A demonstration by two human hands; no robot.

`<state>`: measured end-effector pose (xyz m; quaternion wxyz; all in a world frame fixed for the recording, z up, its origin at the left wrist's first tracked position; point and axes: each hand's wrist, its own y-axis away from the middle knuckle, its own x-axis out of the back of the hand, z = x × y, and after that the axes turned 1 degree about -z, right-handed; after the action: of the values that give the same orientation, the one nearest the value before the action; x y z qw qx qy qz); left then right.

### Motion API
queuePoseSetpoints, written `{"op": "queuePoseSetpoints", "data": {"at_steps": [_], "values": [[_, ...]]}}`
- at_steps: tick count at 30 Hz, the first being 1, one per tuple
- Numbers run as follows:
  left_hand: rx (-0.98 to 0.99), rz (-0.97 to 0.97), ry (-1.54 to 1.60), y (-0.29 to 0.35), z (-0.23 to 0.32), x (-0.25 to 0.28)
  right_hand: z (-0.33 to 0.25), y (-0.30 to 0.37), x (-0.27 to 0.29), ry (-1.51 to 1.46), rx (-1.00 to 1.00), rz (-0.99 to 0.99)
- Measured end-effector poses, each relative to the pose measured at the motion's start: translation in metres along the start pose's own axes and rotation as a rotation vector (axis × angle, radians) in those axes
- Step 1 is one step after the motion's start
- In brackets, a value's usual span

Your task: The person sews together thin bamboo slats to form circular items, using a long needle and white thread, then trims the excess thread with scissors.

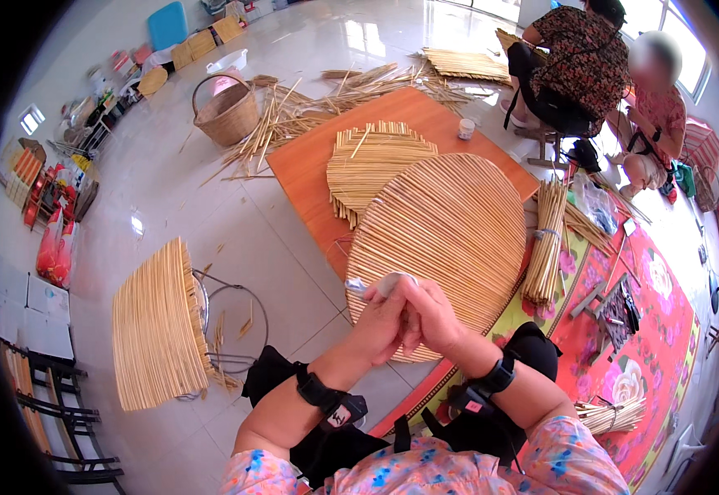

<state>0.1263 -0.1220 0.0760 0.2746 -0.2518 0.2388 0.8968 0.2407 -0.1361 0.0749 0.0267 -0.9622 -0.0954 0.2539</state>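
Left hand [378,322]: fingers curled, pinching a small grey tool [369,285] from the left side.
Right hand [432,316]: fingers pressed together around the same tool, touching the left hand.
Tool: held over the near edge of the big oval mat [442,235], which rests on the near right corner of the orange board [310,161].
Second mat [372,161]: mid-board, partly under the big one.
Risk: likely slip of the tool from so crowded a grip; possible snag on the mat's reed ends.
Edges: big mat overhangs the board's near edge; could tip if leaned on.
Room: bare tile left of the board, between it and the mat on the wire stand [157,326]; reed bundle [545,243] crowds the right edge.
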Motion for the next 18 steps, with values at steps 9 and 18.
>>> {"op": "queuePoseSetpoints", "data": {"at_steps": [9,18], "values": [[-0.053,0.125,-0.146,-0.002,-0.01,-0.004,0.005,0.015,-0.012,0.221,0.0,0.246],[-0.755,0.2,-0.857,-0.006,-0.011,-0.005,0.004,0.023,-0.035,0.348,0.153,0.5]]}}
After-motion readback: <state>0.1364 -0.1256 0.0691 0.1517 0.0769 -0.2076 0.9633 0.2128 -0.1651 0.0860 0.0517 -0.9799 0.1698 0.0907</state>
